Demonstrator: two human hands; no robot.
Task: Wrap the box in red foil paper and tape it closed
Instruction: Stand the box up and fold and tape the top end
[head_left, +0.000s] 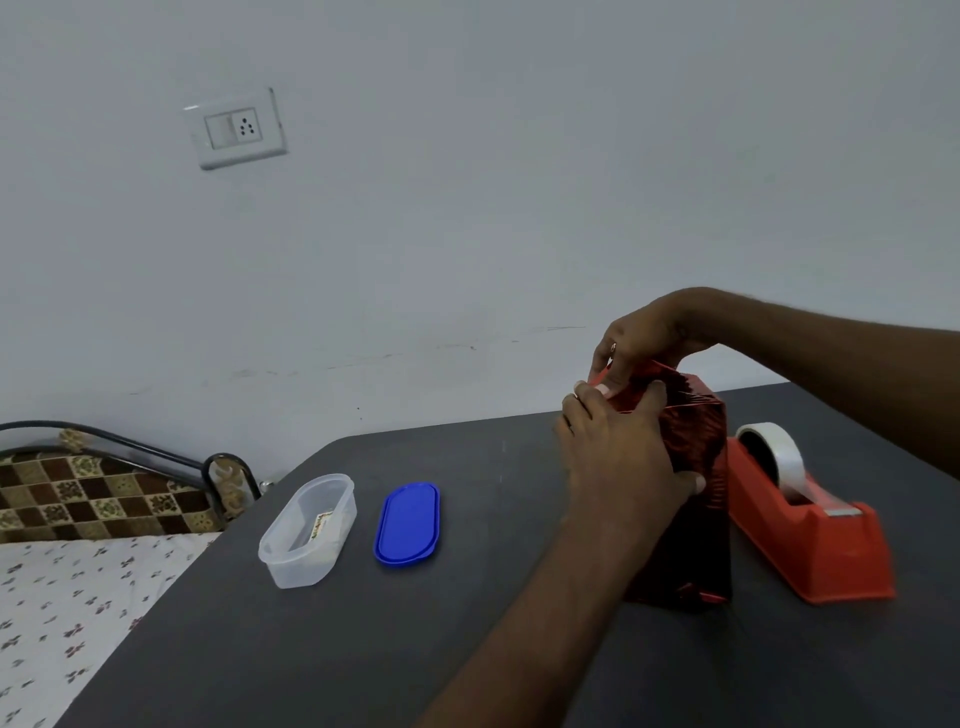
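Left forearm reaching in from the near edge, both hands folding foil at the top of the upright box.

To close this end neatly, I judge the flaps should be creased flat and tight against the box top and held with one hand while the other fetches tape from the red tape dispenser (808, 525) just beside it. Left hand (618, 457) grips the box's side and top edge; right hand (641, 338) pinches a flap of the red foil paper (644, 371) from above. Standing on end on the dark bench (415, 623), the box (696, 447) is already covered in ribbed, glossy, dark-red foil, its bottom corner folded in.
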